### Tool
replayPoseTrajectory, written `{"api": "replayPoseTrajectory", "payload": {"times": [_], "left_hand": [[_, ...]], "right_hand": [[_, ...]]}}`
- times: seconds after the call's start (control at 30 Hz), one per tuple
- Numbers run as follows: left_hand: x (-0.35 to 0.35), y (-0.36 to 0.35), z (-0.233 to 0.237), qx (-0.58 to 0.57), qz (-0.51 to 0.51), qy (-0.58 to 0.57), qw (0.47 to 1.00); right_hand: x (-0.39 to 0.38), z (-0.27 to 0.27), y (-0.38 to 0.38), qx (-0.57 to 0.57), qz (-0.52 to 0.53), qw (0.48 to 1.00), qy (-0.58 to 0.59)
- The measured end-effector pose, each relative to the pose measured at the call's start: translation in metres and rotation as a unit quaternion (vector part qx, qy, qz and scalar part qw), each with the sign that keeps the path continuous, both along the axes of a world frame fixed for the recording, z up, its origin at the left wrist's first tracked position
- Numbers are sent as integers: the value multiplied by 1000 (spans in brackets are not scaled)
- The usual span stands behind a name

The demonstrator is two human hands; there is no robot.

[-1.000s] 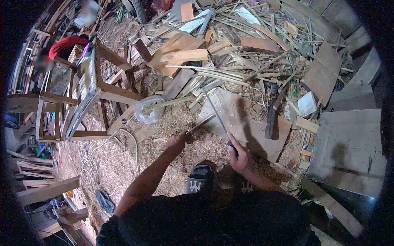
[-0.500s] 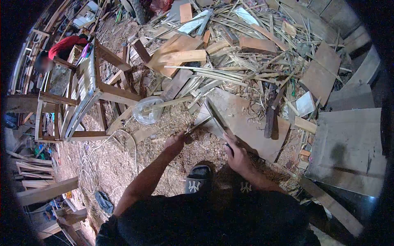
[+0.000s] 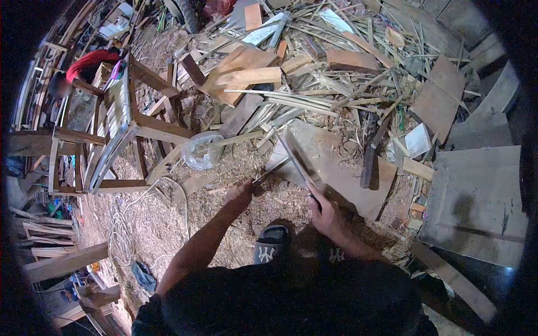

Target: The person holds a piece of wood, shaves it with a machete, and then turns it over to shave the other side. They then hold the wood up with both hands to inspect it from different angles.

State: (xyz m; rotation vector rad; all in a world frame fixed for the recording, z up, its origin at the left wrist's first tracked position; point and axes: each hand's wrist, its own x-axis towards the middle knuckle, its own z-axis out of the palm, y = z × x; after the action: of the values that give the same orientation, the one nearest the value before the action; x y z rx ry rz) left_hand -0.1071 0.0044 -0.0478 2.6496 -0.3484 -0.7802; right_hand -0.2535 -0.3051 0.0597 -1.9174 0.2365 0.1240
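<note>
My right hand (image 3: pixel 326 215) is closed around the handle of a machete (image 3: pixel 290 152), its index finger stretched along the base of the long blade. The blade points up and to the left, seen nearly edge-on. My left hand (image 3: pixel 240 196) is closed on a thin, straight strip (image 3: pixel 273 171) that points up and to the right, its far end overlapping the blade in this view. Beneath both tools lies a large flat board (image 3: pixel 353 182) on the ground. Sandals (image 3: pixel 270 243) show on my feet just below my hands.
Wood shavings (image 3: pixel 154 224) cover the floor. Offcuts and thin slats (image 3: pixel 319 84) are heaped ahead. A clear plastic bag (image 3: pixel 203 151), coiled cable (image 3: pixel 120 232) and wooden frame (image 3: pixel 162 129) are at left, where a person in a red sleeve (image 3: pixel 92 63) bends. A panel (image 3: pixel 471 196) leans right.
The machete blade has turned from showing its broad side to nearly edge-on, and its tip has shifted slightly left and up. My left hand has hardly moved.
</note>
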Motion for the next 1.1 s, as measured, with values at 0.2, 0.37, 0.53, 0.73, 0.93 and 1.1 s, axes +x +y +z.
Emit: {"api": "replayPoseTrajectory", "payload": {"times": [0.2, 0.37, 0.53, 0.73, 0.93, 1.1], "left_hand": [[1, -1, -1, 50, -61, -46, 996], [0, -4, 8, 32, -16, -9, 999], [-2, -8, 12, 96, -44, -48, 993], [1, 4, -9, 27, -45, -25, 998], [0, 6, -12, 37, -69, -54, 996], [0, -6, 13, 36, -38, -29, 998]], "right_hand": [[0, 3, -2, 39, -32, 986, -157], [0, -15, 2, -16, -17, 996, -82], [3, 5, -1, -13, -40, 984, -171], [4, 11, -6, -42, 29, 996, 71], [-1, 4, -1, -28, -29, 984, -175], [-2, 1, -5, -20, 35, 997, 61]]}}
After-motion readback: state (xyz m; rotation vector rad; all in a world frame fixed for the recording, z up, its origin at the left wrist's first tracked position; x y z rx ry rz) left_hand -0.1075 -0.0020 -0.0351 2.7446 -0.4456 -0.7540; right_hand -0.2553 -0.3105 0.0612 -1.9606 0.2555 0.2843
